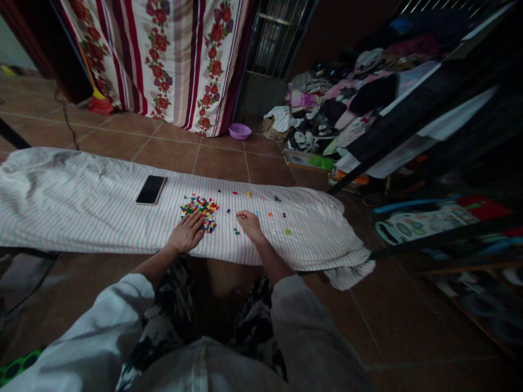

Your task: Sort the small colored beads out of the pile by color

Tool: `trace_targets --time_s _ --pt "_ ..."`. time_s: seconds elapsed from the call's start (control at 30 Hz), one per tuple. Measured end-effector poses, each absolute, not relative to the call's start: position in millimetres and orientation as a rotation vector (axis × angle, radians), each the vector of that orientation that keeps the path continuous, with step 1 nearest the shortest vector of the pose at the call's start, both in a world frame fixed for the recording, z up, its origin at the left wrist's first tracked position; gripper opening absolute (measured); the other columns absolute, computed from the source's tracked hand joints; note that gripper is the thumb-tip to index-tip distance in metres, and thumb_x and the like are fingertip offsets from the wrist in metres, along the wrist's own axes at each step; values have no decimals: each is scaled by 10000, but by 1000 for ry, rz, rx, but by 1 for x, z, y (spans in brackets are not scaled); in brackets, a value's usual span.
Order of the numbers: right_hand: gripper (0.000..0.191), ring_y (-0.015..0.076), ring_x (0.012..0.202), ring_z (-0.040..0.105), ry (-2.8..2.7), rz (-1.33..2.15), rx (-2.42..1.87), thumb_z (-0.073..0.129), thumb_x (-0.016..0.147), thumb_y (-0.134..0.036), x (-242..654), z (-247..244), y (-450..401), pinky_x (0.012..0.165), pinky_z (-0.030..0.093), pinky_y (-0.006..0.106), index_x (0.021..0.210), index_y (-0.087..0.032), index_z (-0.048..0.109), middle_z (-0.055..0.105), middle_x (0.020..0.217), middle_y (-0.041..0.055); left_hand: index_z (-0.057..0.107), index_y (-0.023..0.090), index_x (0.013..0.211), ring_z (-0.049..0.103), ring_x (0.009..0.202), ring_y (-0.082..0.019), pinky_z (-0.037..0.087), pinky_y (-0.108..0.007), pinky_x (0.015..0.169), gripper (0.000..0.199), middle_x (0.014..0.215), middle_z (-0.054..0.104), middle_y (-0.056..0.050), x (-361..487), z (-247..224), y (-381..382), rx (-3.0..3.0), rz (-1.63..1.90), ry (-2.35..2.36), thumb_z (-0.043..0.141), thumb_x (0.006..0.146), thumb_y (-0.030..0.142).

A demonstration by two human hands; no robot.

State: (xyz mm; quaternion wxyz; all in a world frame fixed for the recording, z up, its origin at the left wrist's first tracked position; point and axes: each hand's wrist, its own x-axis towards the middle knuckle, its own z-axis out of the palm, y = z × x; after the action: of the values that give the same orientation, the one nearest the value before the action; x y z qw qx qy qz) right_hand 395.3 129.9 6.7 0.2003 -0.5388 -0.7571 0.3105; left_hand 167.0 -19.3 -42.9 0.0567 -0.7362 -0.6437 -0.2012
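Note:
A heap of small multicoloured pieces (201,206) lies on a striped cloth (110,218). My left hand (187,231) rests at the heap's near left edge, palm down with its fingers laid out. To the right of the heap, my right hand (248,223) is held low over the cloth, fingers drawn together; anything between them is too small to make out. Little groups of pieces are spread around it: dark green (236,232), yellow (248,194), orange (269,214), dark grey (278,199) and lime green (287,232).
A phone (151,190) lies on the cloth left of the heap. Beyond the cloth's far edge, a purple basin (239,131) stands on the tiled floor by a floral curtain (163,60). Piled clothes (343,103) and dark metal bars are at the right.

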Motion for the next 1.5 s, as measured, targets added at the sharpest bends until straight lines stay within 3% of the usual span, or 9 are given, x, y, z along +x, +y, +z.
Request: trace_targets --time_s 0.17,0.5,0.83,1.17,1.5 --pt "297 157 954 658 -2187 866 -1512 488 826 -130 412 6 116 854 466 258 967 -230 730 730 1047 13 501 135 1370 307 1434 -267 293 -492 1163 523 1484 434 -142 167 -44 -20 -2240 -616 -1935 331 944 386" --pt "261 151 955 628 -2339 602 -1529 490 850 -106 414 -11 94 879 435 253 963 -193 709 713 993 42 498 133 1370 310 1433 -269 297 -500 1161 521 1483 435 -143 166 -46 -19 -2237 -616 -1943 325 944 379" --pt "306 150 982 610 -2346 621 -1439 452 862 -78 417 -9 94 918 426 253 964 -180 723 703 1000 46 498 150 1369 311 1433 -261 298 -505 1160 515 1479 446 -129 166 -45 -19 -2235 -652 -1947 323 941 376" --pt "308 166 1036 578 -2593 614 -1150 483 903 -121 368 2 86 973 390 282 1087 -222 709 686 1087 47 476 153 1389 331 1421 -273 308 -508 1150 533 1482 438 -137 166 -48 -19 -2219 -629 -1969 350 930 392" --pt "294 189 1047 554 -2734 505 -1152 502 879 -100 343 7 80 969 380 288 1068 -215 697 665 1073 62 514 122 1346 380 1393 -281 329 -482 1144 530 1465 458 -151 168 -43 -20 -2207 -609 -1965 370 930 417"
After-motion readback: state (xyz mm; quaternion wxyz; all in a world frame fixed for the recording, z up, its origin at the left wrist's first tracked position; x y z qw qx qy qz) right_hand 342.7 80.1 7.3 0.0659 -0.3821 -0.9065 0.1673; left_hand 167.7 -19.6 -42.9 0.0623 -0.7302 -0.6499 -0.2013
